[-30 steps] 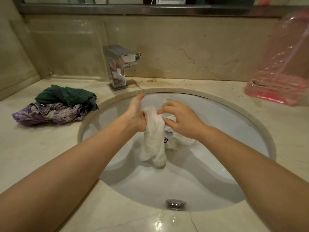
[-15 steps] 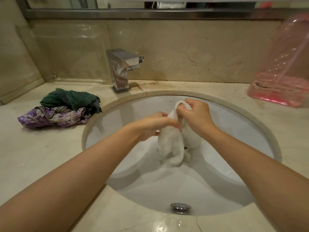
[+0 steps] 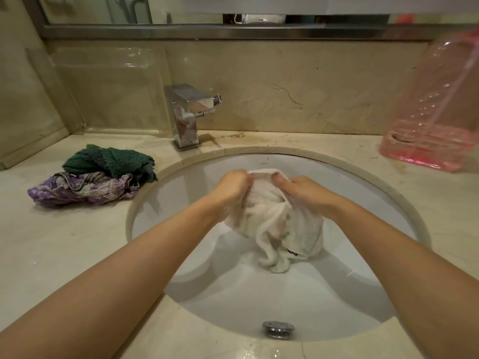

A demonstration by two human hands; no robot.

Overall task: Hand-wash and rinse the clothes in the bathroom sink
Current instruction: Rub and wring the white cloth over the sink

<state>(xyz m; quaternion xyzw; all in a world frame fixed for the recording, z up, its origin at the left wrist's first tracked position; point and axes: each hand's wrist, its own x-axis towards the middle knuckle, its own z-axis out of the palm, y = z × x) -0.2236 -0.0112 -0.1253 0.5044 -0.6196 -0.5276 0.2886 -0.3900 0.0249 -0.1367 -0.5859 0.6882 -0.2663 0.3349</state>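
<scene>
Nearest the camera, ahead of the two bare forearms, a chrome overflow fitting [image 3: 278, 329] sits in the near wall of the white sink [image 3: 363, 193]. Past it, over the middle of the basin, both hands clutch a white garment [image 3: 272, 218] — the left hand [image 3: 232, 186] bunching its upper edge in curled fingers, the right hand [image 3: 300, 189] gripping the same edge just beside it, thumb tucked into the cloth. The rest of the wet fabric hangs below the hands, its lowest folds trailing toward the basin floor; whether they touch it cannot be told. A small dark mark shows on the lower right fold.

The step in hand appears to be scrubbing: the two fists are set close together on one stretch of cloth, as if to rub it against itself. No water is seen running. The next move likely calls for a short, firm rubbing of fist against fist, then a fresh grip further along the garment — and, for rinsing, a reach to the tap.

Beyond the left hand, on the counter [image 3: 51, 242], a purple patterned garment [image 3: 77, 189] lies under a dark green knitted one [image 3: 111, 159], both apparently waiting. Beyond the hands stands the square chrome faucet [image 3: 188, 115]. Far right of the right hand, a pink translucent plastic container [image 3: 435, 120] rests against the wall.
</scene>
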